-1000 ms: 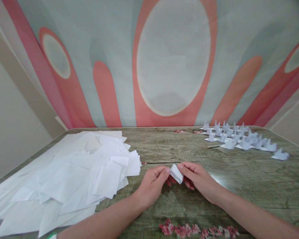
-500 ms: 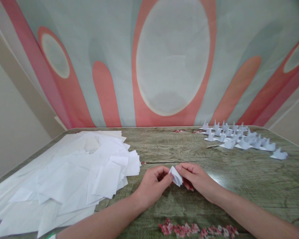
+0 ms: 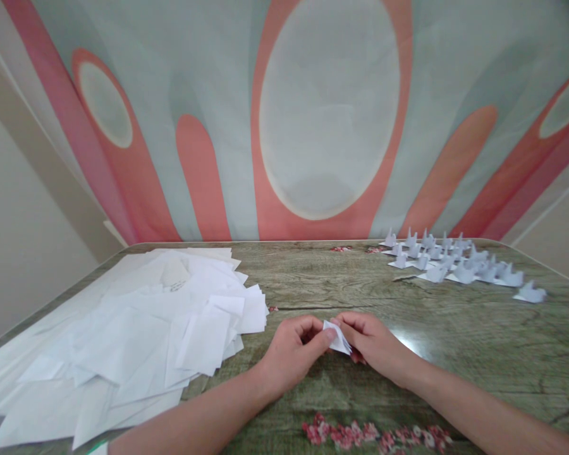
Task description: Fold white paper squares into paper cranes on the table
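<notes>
A small folded white paper [image 3: 339, 341] is held up between my two hands, just over the table. My left hand [image 3: 296, 347] pinches it from the left, with the thumb across its front face. From the other side, my right hand [image 3: 367, 338] grips its right edge between thumb and curled fingers. The layers stand slightly apart at the lower right corner of the paper. Part of its back is hidden behind my fingers.
A wide heap of loose white paper sheets [image 3: 123, 341] covers the left of the wood-patterned table [image 3: 303, 278]. At the back right stand several folded paper cranes [image 3: 464, 272] in rows. A patterned cloth [image 3: 208, 177] hangs behind the table's far edge.
My right thumb and fingers have closed in on the folded paper's right edge. The paper has tilted a little and looks flatter. My left hand has barely moved.
</notes>
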Demonstrator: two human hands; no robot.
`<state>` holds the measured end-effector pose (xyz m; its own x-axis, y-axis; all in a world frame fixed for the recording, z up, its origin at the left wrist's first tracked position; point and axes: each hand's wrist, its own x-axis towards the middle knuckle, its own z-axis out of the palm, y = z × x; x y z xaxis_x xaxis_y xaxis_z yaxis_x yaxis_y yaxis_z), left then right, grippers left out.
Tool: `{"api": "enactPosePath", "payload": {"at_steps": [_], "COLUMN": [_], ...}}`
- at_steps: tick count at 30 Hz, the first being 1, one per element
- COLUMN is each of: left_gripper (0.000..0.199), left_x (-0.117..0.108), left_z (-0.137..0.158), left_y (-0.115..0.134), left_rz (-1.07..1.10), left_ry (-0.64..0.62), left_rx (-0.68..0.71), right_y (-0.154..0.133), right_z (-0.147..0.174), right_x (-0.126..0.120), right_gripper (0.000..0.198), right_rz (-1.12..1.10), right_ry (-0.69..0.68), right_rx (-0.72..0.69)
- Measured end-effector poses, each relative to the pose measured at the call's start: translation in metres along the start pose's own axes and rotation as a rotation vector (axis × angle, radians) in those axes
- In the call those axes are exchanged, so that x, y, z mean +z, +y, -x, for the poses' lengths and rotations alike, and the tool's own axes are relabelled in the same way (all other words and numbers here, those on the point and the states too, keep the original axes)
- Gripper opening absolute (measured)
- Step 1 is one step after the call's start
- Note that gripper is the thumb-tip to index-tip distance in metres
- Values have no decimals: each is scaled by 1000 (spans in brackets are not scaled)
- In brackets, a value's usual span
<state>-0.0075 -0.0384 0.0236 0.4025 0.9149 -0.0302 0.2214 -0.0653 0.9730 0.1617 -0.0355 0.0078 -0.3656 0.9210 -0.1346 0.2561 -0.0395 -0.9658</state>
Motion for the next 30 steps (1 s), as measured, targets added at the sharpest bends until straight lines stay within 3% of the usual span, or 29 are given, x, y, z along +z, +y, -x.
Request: {"api": "enactPosePath", "payload": {"at_steps": [7, 14, 17, 20, 24, 26, 30], "left_gripper": [34, 18, 16, 16, 15, 15, 15], "left_x": [-2, -1, 0, 0, 1, 2, 2], "left_z": [0, 1, -1, -4, -6, -6, -6], "left_y": [-3, 4, 0, -6, -8, -7, -5], "left_rz": [22, 65, 95, 142, 215, 215, 178], "left_ry": [-26, -50, 8, 120, 180, 180, 173], "left_rx": [9, -31, -41, -52, -80, -82, -82], "right_y": [-1, -1, -2, -4, -7, -6, -2], "right_z": [-1, -1, 1, 7, 14, 13, 9], "right_x": [0, 1, 2, 3, 4, 5, 5], "right_gripper": [41, 40, 33, 22, 29, 25, 19], "right_rz": [26, 29, 26, 139, 496, 624, 699], "right_ry": [-15, 17, 63, 261, 396, 448, 473], "right_rx": [-46, -26, -53, -263, -642, -723, -742]}}
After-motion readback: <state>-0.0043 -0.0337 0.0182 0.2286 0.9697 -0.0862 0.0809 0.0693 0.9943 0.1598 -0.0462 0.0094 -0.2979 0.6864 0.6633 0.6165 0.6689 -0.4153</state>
